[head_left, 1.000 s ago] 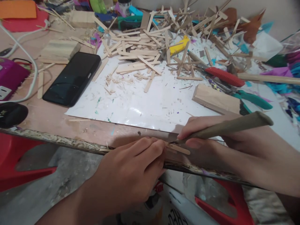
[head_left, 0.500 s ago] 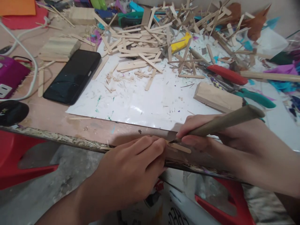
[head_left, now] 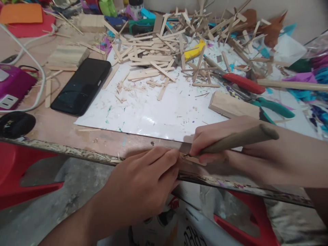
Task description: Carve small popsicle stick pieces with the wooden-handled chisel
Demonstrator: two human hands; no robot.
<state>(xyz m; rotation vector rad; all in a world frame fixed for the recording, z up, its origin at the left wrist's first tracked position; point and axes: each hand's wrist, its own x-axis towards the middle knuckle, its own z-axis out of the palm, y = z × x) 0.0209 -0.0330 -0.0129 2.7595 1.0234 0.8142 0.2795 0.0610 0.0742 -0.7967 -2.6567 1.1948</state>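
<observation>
Pressing: L hand [head_left: 146,177] at nr edge of desk [head_left: 115,138], fingers bent & close together, almost closed, holding down a craft stick [head_left: 196,159]; its L end is hidden under the fingers.
Tool grip: R hand [head_left: 212,143] closed pen-style round a tool w/ thick brownish-green handle [head_left: 238,138]; handle slants up to the R, tip meets the stick just beside the L fingertips. Tip's exact shape too small to tell.
Stick: flat on desk along nr edge, btwn both hands, R end rounded & partly behind R fingers.
White sheet: paper [head_left: 143,112] just beyond the hands, w/ shavings & green specks.
Heap: many loose sticks [head_left: 153,59] crisscrossed twd far edge, some overlapping the paper; yellow thing [head_left: 194,50] amongst them.
R side of desk: wood block [head_left: 234,106] just past R hand; teal handles [head_left: 274,107] beside it, red handle [head_left: 243,83] behind.
L side of desk: black phone [head_left: 82,87] lying flat, partly on paper's L edge; 2nd wood block [head_left: 68,56] behind it; purple socket box [head_left: 15,87] & white cable [head_left: 41,89] nr L edge.
Nr L corner: rounded black thing [head_left: 16,124].
Below desk: red plastic legs [head_left: 38,189], L & R.
</observation>
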